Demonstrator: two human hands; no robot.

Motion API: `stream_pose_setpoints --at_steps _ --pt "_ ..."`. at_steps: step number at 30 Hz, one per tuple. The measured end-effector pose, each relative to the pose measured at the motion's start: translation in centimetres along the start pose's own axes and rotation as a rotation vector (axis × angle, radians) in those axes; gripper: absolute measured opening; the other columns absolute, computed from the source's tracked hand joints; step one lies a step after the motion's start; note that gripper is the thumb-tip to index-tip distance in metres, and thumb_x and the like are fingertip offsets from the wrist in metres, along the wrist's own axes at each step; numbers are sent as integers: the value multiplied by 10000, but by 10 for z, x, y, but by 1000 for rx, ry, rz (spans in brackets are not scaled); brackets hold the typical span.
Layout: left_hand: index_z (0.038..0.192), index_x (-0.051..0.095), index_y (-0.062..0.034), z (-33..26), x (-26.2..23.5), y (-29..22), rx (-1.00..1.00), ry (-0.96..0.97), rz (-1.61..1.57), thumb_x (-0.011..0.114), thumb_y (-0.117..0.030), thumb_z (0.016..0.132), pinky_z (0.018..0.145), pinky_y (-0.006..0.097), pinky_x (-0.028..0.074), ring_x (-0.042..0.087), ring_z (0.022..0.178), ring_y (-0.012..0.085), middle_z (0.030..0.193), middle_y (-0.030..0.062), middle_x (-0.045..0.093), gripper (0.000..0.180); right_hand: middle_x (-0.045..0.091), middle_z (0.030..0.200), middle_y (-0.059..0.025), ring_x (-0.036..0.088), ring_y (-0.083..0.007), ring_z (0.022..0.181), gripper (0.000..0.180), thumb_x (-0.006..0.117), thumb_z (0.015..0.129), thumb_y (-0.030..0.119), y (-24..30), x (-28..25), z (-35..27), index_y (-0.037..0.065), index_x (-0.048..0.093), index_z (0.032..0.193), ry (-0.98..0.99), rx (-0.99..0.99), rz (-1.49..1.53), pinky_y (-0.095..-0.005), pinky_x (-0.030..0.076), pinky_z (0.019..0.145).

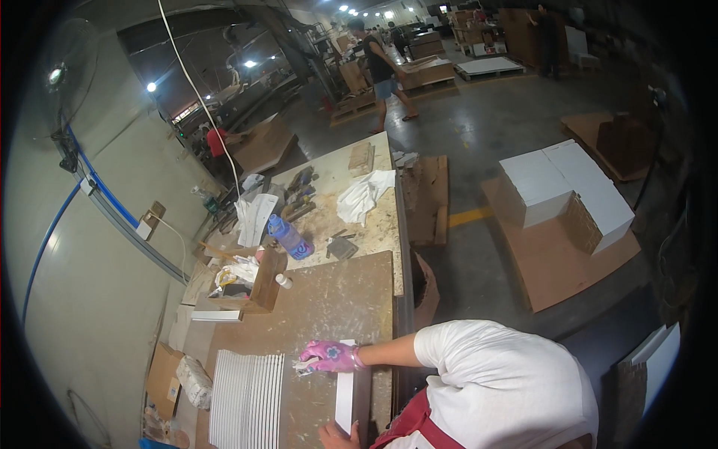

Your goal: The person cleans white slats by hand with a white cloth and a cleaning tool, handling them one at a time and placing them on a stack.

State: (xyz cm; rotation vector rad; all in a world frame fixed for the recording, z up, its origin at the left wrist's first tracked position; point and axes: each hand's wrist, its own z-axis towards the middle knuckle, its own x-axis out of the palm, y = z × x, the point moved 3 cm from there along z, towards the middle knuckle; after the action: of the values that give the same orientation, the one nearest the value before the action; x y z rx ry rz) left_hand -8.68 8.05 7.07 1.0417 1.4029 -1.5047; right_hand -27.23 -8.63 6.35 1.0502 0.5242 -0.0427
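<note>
A long, narrow white board (345,396) lies along the near edge of the brown worktop. My bare left hand (340,435) grips its lower end, the thumb on one side and fingers on the other. My right hand (329,356), in a pink glove with a blue flower, reaches across the board's far end. Its fingers are closed on a small crumpled whitish rag (305,367), mostly covered by the glove. Left of the board, several white strips (247,400) lie side by side in a row.
A wooden box (263,288) of odds and ends stands beyond the strips, near a small white bottle (283,280). Farther along are a blue water bottle (290,237), a white cloth (366,196) and tools. White panels (557,179) sit on cardboard at right; a person (380,67) walks behind.
</note>
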Motion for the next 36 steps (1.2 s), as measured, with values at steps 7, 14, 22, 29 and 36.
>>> stream_pose_setpoints --at_steps 7,14,22,29,36 --pt "1231 511 21 2 14 12 37 -64 29 686 -508 761 992 467 382 461 1170 446 1263 302 486 729 523 1206 -186 453 -337 1210 386 543 880 216 -8 4 2 53 496 1226 5 -53 -4 -427 346 1031" --pt "1249 509 21 5 30 24 59 -105 -3 710 -507 737 1002 479 364 455 1174 445 1268 296 488 763 538 1117 -117 558 -231 1000 351 557 865 105 -17 -1 6 25 527 1206 -61 78 204 -343 446 889" --pt "1200 517 -25 -1 -14 51 240 -258 -110 691 -236 781 796 461 448 553 909 404 989 217 574 500 492 1266 -71 458 -223 1202 407 544 889 248 9 -72 14 54 537 1246 -359 -215 452 -388 349 1038" --pt "1169 539 -8 21 -72 4 -3 163 -215 505 -135 893 702 415 468 594 798 422 865 249 609 306 550 1237 -48 545 -168 1115 240 521 920 124 -24 -180 -42 75 552 1153 -690 118 698 -296 505 846" --pt "1075 607 19 23 -27 35 122 197 -331 544 -189 904 793 409 462 597 904 389 951 243 629 276 555 1035 21 516 -81 855 259 482 928 255 -42 -110 -54 129 551 1144 -489 385 621 -237 452 702"
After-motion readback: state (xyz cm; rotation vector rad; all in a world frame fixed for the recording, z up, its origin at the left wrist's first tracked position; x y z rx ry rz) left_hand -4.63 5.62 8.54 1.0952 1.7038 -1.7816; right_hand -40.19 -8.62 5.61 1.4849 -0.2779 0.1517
